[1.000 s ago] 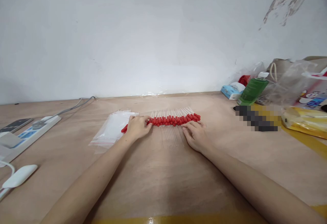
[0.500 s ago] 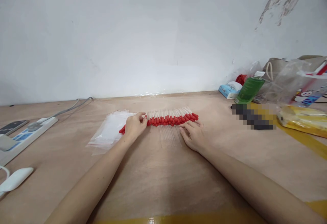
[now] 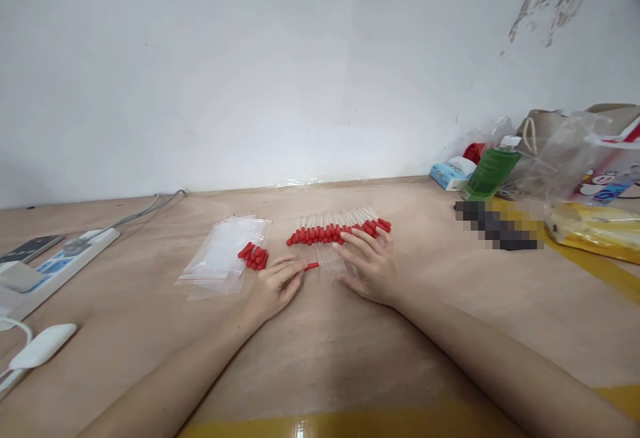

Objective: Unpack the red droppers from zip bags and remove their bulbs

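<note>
A left hand [image 3: 277, 285] with a single red piece [image 3: 312, 266], a right hand [image 3: 373, 268] spread at the red row [image 3: 325, 233].
From the left, a loose red pile [image 3: 253, 257] overlaps the edge of the clear bags [image 3: 220, 251] on the bench [image 3: 310, 371]; beside it the left hand is nearly closed, the red piece poking from its fingertips near the thin clear strands [image 3: 327, 265]; the right hand is open, its fingers over the near edge of the row, seemingly gripping nothing, though contact is hard to tell; a shallow fingertip pinch could let the piece slip, and a sideways drag by either hand could skew the row or tangle the strands; compared with half a second ago, the left hand has come away from the row's left end toward the wearer, baring the pile, and the right fingers reach further over the row.
</note>
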Tool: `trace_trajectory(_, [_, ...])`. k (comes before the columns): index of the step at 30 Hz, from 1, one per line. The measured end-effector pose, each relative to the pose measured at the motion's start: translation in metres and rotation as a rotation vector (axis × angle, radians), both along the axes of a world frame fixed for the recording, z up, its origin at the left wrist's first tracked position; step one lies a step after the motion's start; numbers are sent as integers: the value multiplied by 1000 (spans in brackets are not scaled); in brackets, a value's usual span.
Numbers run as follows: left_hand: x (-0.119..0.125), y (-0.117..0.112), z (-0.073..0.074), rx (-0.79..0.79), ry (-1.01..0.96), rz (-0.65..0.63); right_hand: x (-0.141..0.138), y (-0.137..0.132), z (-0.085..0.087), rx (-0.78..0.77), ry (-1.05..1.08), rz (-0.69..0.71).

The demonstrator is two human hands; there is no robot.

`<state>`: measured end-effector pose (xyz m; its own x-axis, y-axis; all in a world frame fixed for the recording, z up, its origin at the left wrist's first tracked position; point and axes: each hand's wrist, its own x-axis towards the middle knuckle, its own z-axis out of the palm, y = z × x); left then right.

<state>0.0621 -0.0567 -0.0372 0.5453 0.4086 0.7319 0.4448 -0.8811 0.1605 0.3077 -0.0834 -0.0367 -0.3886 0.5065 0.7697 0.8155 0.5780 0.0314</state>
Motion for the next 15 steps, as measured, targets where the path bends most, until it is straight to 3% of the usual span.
trace_trajectory(6, [8, -5, -2, -10, -9, -94, -1, 1, -3, -35, -15, 63])
trace_trajectory(15, [13, -9, 3, -169, 136, 41, -12, -5, -5, 6, 7, 158])
